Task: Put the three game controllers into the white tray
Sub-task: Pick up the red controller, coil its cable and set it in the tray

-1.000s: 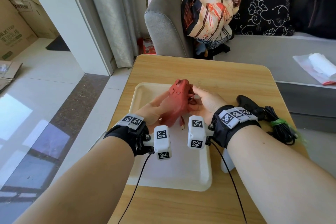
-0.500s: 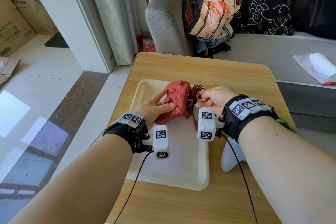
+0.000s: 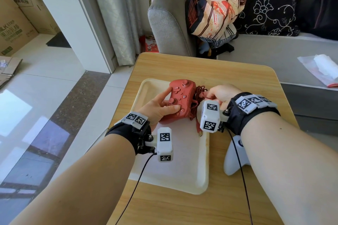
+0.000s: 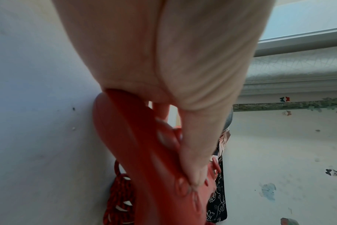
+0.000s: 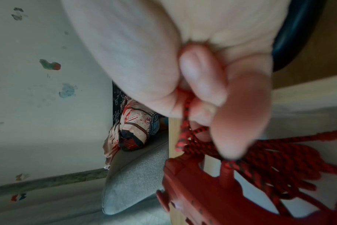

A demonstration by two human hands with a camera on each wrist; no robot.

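A red game controller (image 3: pixel 180 97) (image 4: pixel 144 159) (image 5: pixel 212 201) lies face up in the far part of the white tray (image 3: pixel 184 162). My left hand (image 3: pixel 162 105) grips its near grip, thumb across the buttons and index finger stretched along its left side. Its red braided cable (image 3: pixel 198 95) (image 5: pixel 260 153) is bunched at the controller's right side, and my right hand (image 3: pixel 217 94) pinches a strand of it. A white controller (image 3: pixel 233 159) lies on the table right of the tray, partly under my right forearm. A third controller is not in view.
The wooden table (image 3: pixel 210 67) ends close behind the tray. A grey sofa (image 3: pixel 170 22) with cushions stands beyond it. The cable's plug (image 3: pixel 200 133) rests on the tray floor. Thin black wrist-camera wires (image 3: pixel 237 160) hang over the near table.
The red controller went from tilted on edge to lying face up in the tray. My right hand moved off its body to the bunched cable at its right.
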